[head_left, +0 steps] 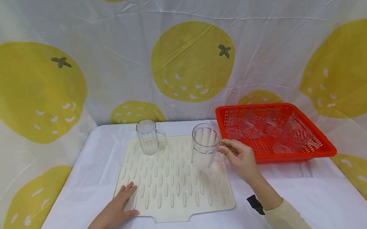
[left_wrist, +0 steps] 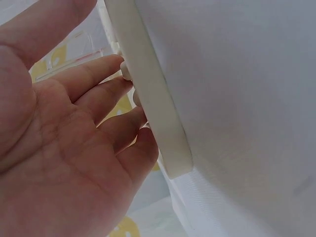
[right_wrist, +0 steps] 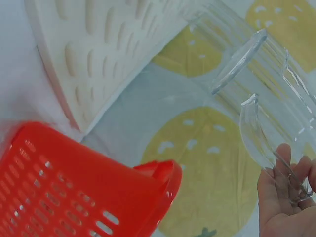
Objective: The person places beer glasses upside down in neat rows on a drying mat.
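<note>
A clear mug (head_left: 205, 146) is over the right part of the cream ribbed mat (head_left: 172, 188), and my right hand (head_left: 240, 158) pinches its handle. The right wrist view shows the fingers at one end of the mug's handle (right_wrist: 253, 126). My left hand (head_left: 113, 210) rests at the mat's left edge, fingers fairly straight and thumb spread. From the left wrist, the fingertips (left_wrist: 129, 89) touch the ribbed side by the mat's rim (left_wrist: 153, 98). Another clear mug (head_left: 148, 139) stands on the mat's far left corner, handle to the right.
A red perforated basket (head_left: 280, 156) stands at the right rear, close by my right hand, with several clear mugs (head_left: 290, 137) lying inside. A white cloth (head_left: 302, 198) covers the table. Behind it hangs a lemon-print curtain (head_left: 117, 62).
</note>
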The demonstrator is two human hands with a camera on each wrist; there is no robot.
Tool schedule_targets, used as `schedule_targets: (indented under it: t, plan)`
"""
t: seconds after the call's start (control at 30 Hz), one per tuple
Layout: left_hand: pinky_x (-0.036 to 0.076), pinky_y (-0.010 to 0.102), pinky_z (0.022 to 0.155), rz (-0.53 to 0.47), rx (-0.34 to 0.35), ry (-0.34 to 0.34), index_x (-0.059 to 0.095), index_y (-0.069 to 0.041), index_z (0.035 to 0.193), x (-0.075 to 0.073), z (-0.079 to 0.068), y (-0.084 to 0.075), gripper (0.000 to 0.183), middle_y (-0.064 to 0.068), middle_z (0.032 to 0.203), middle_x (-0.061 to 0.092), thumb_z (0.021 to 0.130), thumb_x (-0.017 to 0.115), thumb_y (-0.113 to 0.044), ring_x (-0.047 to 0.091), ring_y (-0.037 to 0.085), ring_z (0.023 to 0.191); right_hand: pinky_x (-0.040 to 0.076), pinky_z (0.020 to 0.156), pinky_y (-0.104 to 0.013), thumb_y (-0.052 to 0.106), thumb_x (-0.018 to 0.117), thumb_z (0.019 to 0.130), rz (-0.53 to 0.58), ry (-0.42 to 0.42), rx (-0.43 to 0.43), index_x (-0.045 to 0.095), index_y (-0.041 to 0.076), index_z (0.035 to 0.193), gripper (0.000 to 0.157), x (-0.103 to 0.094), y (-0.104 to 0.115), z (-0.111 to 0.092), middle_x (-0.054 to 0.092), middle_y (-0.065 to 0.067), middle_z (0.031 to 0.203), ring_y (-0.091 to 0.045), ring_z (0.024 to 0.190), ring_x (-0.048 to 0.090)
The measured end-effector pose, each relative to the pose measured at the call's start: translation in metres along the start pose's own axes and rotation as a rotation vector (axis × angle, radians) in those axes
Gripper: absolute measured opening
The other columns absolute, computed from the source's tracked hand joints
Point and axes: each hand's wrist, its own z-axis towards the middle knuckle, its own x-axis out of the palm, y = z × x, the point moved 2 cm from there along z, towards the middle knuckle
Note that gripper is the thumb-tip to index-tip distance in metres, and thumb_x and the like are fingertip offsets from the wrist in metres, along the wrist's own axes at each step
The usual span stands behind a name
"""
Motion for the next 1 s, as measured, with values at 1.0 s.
schedule_targets:
  t: [1.0]
  plan:
    - [0.021, 0.065, 0.108, 0.094, 0.050, 0.007, 0.044, 0.007, 0.142, -0.009, 0.011, -0.025, 0.079, 0.027, 0.152, 0.031, 0.080, 0.079, -0.028, 0.016, 0.051, 0.140, 0.054, 0.081, -0.022, 0.000, 0.070, 0.087, 0.094, 0.111, 0.000, 0.071, -0.003, 0.103, 0.017, 0.055, -0.002, -0.006, 0.071, -0.010, 0.096, -0.023, 0.089, 0.067]
